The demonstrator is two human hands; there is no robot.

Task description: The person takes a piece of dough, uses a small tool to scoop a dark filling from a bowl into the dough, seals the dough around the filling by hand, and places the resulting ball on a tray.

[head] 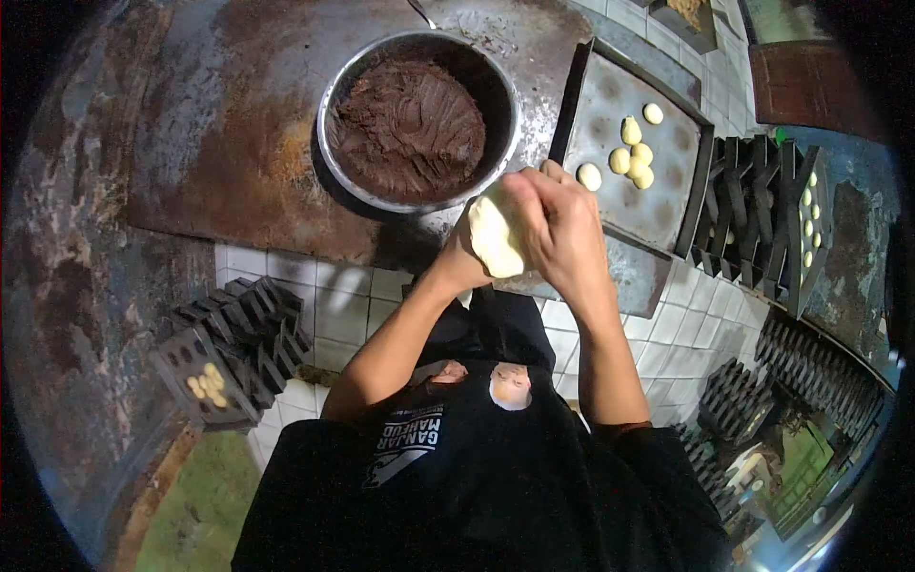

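A lump of pale yellow dough [495, 239] sits between my two hands, near the front rim of a metal bowl. My left hand [461, 250] cups the lump from the left, its fingers mostly hidden. On the other side, my right hand [568, 225] is curled against the dough, its index finger slightly blurred. Dark brown paste, smeared and ridged, partly fills the bowl [327, 146]. Right of the bowl lies a metal baking tray [661, 225]. On it several dough pieces [636, 168] cluster together, with single balls at the tray's left and upper part.
A stained metal worktop [221, 150] carries the bowl; a utensil handle [422, 13] shows behind it. Stacked dark trays [750, 207] stand at the right, some with dough balls. Another tray stack [243, 343] is low at the left. White tiles [343, 311] show below the worktop edge.
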